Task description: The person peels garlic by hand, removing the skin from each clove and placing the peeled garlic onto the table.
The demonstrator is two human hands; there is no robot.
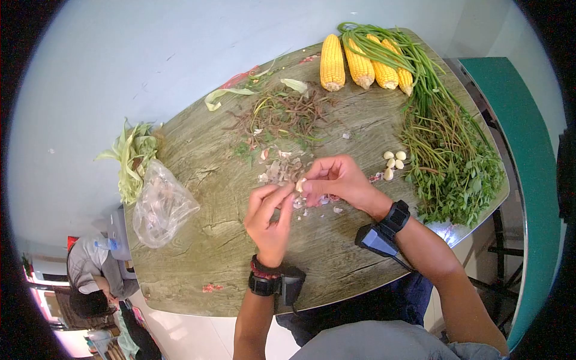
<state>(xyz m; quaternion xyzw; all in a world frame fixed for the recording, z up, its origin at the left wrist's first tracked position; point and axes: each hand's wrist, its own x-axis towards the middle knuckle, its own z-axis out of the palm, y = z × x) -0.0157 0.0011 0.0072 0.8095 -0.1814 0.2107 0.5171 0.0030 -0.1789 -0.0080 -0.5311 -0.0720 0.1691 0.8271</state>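
Observation:
Near the middle of the wooden table (222,252), both my hands meet at a garlic clove (300,185). My right hand (337,183) pinches the clove between thumb and fingertips. My left hand (269,219) is beside it, its fingertips close together at the clove's left side; what they hold, if anything, is too small to make out. Papery garlic skins (281,170) lie just beyond and under my hands. Several peeled garlic cloves (389,174) sit in a small group to the right of my right hand.
Corn cobs (332,63) and long green stems (420,78) lie at the far right, with leafy greens (450,186) nearer. Root trimmings (288,114) are beyond the skins. A clear plastic bag (161,207) and corn husks (129,156) lie left. Another person (96,270) is at lower left.

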